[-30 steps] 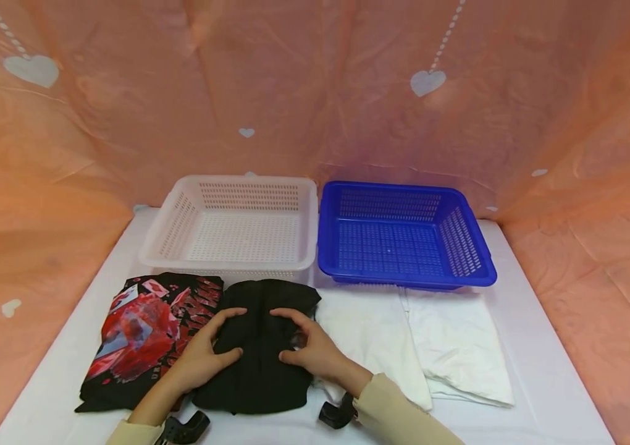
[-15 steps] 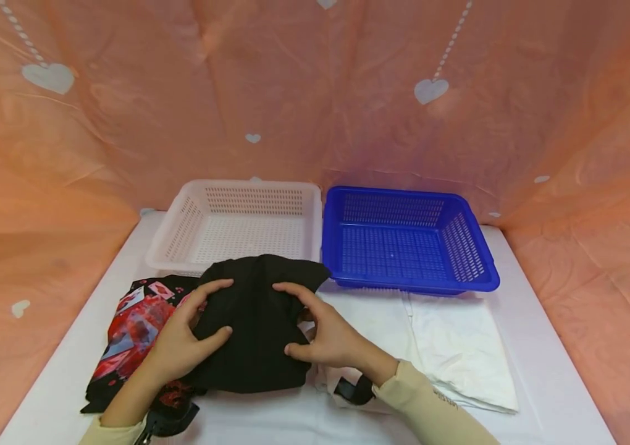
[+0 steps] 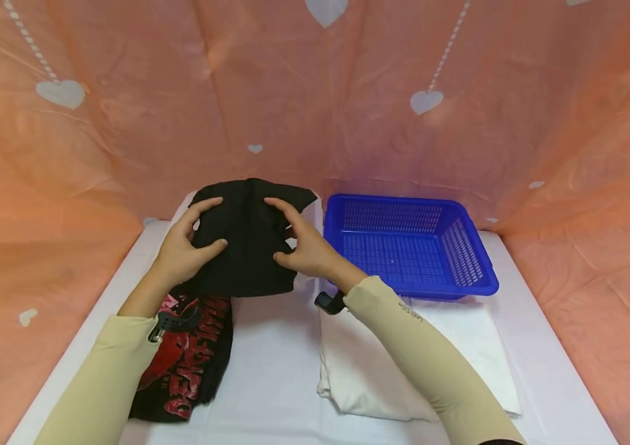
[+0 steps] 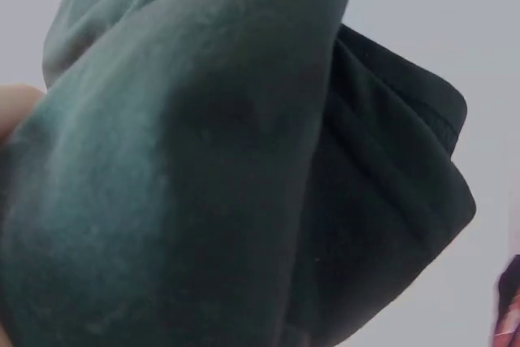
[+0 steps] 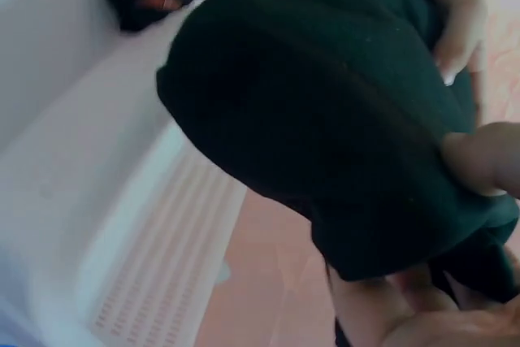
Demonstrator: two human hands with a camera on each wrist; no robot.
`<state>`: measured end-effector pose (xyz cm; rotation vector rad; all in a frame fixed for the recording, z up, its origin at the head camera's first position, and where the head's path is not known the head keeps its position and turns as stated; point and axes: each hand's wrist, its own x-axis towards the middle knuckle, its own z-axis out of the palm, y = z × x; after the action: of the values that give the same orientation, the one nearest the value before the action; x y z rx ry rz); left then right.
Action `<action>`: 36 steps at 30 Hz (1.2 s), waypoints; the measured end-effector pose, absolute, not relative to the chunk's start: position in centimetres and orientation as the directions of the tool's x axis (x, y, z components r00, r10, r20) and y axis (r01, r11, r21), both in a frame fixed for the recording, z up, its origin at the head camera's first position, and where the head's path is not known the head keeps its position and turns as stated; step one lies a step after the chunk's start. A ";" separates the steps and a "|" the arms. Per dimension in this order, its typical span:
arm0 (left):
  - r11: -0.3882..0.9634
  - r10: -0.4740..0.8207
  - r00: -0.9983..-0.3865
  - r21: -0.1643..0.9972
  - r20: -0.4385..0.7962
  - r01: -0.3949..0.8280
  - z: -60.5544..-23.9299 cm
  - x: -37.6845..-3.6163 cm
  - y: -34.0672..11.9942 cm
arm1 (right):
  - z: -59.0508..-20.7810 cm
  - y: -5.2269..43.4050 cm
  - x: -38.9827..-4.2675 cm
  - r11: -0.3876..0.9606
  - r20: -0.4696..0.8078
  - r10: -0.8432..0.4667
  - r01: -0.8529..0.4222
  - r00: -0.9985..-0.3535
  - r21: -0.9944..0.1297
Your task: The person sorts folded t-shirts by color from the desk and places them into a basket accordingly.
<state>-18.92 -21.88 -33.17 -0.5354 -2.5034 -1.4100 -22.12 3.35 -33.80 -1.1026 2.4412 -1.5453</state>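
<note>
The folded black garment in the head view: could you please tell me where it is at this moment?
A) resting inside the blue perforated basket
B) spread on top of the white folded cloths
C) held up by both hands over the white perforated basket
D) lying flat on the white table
C: the left hand and right hand each grip a side of the folded black garment, raised above the white perforated basket, left of the blue perforated basket.

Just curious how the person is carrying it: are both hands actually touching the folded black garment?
Touching. The head view shows the left hand and right hand gripping the black garment from either side, thumbs in front, lifted above the table.
</note>
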 end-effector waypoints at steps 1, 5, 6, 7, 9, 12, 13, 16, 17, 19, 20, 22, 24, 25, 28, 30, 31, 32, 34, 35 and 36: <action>0.484 0.201 -0.911 0.773 0.359 0.411 -33.1 -19.7 -21.9 | -33.7 3.1 -22.8 0.256 0.321 -0.579 -0.541 -0.749 -0.801; 0.509 0.179 -0.922 0.769 0.344 0.386 -33.1 -22.3 -22.0 | -33.7 2.5 -25.0 0.293 0.319 -0.547 -0.534 -0.774 -0.793; 0.510 0.172 -0.926 0.774 0.336 0.376 -33.3 -22.8 -22.0 | -33.9 2.3 -25.5 0.300 0.316 -0.540 -0.529 -0.780 -0.794; 0.505 0.163 -0.931 0.782 0.327 0.364 -33.6 -23.3 -22.0 | -34.2 2.2 -25.9 0.305 0.310 -0.534 -0.521 -0.787 -0.797; 0.501 0.150 -0.938 0.793 0.313 0.346 -34.4 -24.1 -22.1 | -35.0 2.0 -26.6 0.320 0.289 -0.525 -0.500 -0.801 -0.805; 0.468 0.152 -0.941 0.817 0.302 0.337 -36.2 -24.9 -22.3 | -36.5 1.6 -27.2 0.341 0.245 -0.519 -0.461 -0.819 -0.819; 0.463 0.153 -0.940 0.819 0.305 0.341 -36.8 -25.0 -22.3 | -36.9 1.5 -27.3 0.349 0.229 -0.518 -0.447 -0.825 -0.823; 0.448 0.152 -0.938 0.824 0.311 0.345 -38.3 -25.5 -22.6 | -38.1 1.1 -27.4 0.373 0.184 -0.507 -0.406 -0.842 -0.834; 0.451 0.145 -0.940 0.825 0.309 0.341 -38.7 -25.6 -22.7 | -38.4 1.0 -27.4 0.381 0.167 -0.502 -0.390 -0.849 -0.839; 0.453 0.134 -0.942 0.827 0.307 0.334 -39.3 -26.0 -22.8 | -38.9 0.8 -27.5 0.389 0.139 -0.492 -0.360 -0.859 -0.848; 0.455 0.128 -0.945 0.828 0.302 0.327 -39.5 -26.1 -22.8 | -39.1 0.7 -27.5 0.392 0.128 -0.486 -0.347 -0.864 -0.852; 0.462 0.117 -0.948 0.829 0.296 0.316 -39.8 -26.5 -22.8 | -39.4 0.5 -27.7 0.390 0.114 -0.474 -0.324 -0.873 -0.862; 0.464 0.117 -0.948 0.828 0.295 0.314 -39.8 -26.7 -22.7 | -39.7 0.3 -27.8 0.377 0.111 -0.460 -0.307 -0.881 -0.874; 0.468 0.116 -0.948 0.825 0.296 0.315 -39.8 -26.8 -22.6 | -39.8 0.2 -27.9 0.369 0.117 -0.450 -0.304 -0.885 -0.879; 0.477 0.115 -0.939 0.812 0.323 0.337 -39.7 -27.0 -22.4 | -40.2 -0.2 -28.3 0.348 0.133 -0.420 -0.294 -0.898 -0.890; 0.498 0.121 -0.936 0.795 0.330 0.345 -39.9 -27.1 -22.4 | -40.5 -0.3 -28.5 0.356 0.118 -0.408 -0.276 -0.906 -0.893; 0.516 0.125 -0.936 0.785 0.328 0.344 -40.2 -27.3 -22.5 | -40.7 -0.4 -28.6 0.365 0.101 -0.404 -0.261 -0.909 -0.894; 0.533 0.130 -0.939 0.777 0.318 0.337 -40.5 -27.4 -22.6 | -40.9 -0.4 -28.7 0.380 0.075 -0.404 -0.241 -0.912 -0.893; 0.574 0.143 -0.950 0.759 0.277 0.307 -41.1 -27.5 -23.0 | -41.2 -0.6 -28.7 0.411 0.019 -0.414 -0.205 -0.910 -0.888; 0.594 0.145 -0.958 0.752 0.248 0.285 -41.2 -27.5 -23.2 | -41.4 -0.6 -28.7 0.425 -0.007 -0.420 -0.190 -0.908 -0.885; 0.612 0.147 -0.964 0.745 0.222 0.265 -41.3 -27.6 -23.4 | -41.5 -0.7 -28.7 0.437 -0.025 -0.425 -0.181 -0.905 -0.881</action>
<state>-27.56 -23.37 -41.33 -0.3466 -2.6946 -1.2804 -28.68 -0.69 -41.49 -0.5268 2.4476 -1.4559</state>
